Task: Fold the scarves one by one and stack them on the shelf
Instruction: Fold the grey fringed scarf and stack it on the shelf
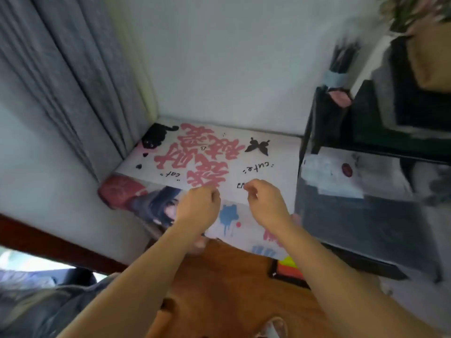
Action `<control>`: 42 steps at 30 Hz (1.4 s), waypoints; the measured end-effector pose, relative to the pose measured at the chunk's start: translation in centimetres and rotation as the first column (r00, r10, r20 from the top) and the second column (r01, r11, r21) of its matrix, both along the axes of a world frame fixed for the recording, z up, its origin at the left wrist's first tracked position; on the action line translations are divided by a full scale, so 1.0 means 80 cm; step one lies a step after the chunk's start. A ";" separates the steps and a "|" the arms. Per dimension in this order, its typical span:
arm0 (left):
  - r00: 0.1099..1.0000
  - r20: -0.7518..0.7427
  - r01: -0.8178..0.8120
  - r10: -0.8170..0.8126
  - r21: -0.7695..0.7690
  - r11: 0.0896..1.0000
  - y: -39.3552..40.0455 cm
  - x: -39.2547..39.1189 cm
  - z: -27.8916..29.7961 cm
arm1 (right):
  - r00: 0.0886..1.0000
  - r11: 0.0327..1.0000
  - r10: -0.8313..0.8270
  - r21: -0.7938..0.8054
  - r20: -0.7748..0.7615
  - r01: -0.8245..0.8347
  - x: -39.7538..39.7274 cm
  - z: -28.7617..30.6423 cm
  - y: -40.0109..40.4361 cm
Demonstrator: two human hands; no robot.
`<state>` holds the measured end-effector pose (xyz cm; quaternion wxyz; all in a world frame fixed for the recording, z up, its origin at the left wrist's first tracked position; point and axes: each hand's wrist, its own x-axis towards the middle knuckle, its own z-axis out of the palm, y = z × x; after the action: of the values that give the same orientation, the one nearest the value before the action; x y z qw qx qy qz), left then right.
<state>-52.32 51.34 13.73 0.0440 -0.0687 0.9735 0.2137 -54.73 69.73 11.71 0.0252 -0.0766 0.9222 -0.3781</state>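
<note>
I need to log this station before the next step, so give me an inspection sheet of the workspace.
Surface: wooden table, partly bare near the person.
Job's things: white scarf with pink lettering, a black cat and a butterfly, lying flat; another printed cloth under its near edge.
Clutter: orange-yellow item in a black frame.
Grippers: left hand and right hand, fingers curled at the white scarf's near edge; grip unclear.
Cables: nothing seen.
Surroundings: grey curtain, white wall, black shelf unit.
</note>
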 end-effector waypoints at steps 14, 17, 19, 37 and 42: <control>0.862 0.458 -0.226 0.218 -0.039 0.973 -0.368 0.400 -0.252 | 0.923 0.974 0.136 0.121 0.359 -0.190 0.312 -0.178 -0.383; 0.698 0.601 -0.405 0.390 -0.118 0.907 -0.466 0.517 -0.312 | 0.863 0.953 0.201 0.112 0.463 -0.282 0.386 -0.213 -0.472; 0.622 0.650 -0.448 0.436 -0.160 0.879 -0.513 0.563 -0.339 | 0.832 0.944 0.209 0.115 0.515 -0.308 0.416 -0.239 -0.512; 0.879 0.361 -0.348 0.311 0.042 0.936 -0.572 0.568 -0.364 | 0.677 0.921 0.171 0.128 0.716 -0.368 0.465 -0.300 -0.570; 0.952 0.151 -0.286 0.265 0.749 0.598 -0.487 0.484 -0.174 | 0.632 0.866 0.494 -0.397 0.597 -0.303 0.427 -0.181 -0.550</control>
<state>-13.57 12.37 -0.21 0.0471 -0.1955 0.7690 0.6068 -20.55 25.76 -2.80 0.4348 -0.1389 0.7487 -0.4808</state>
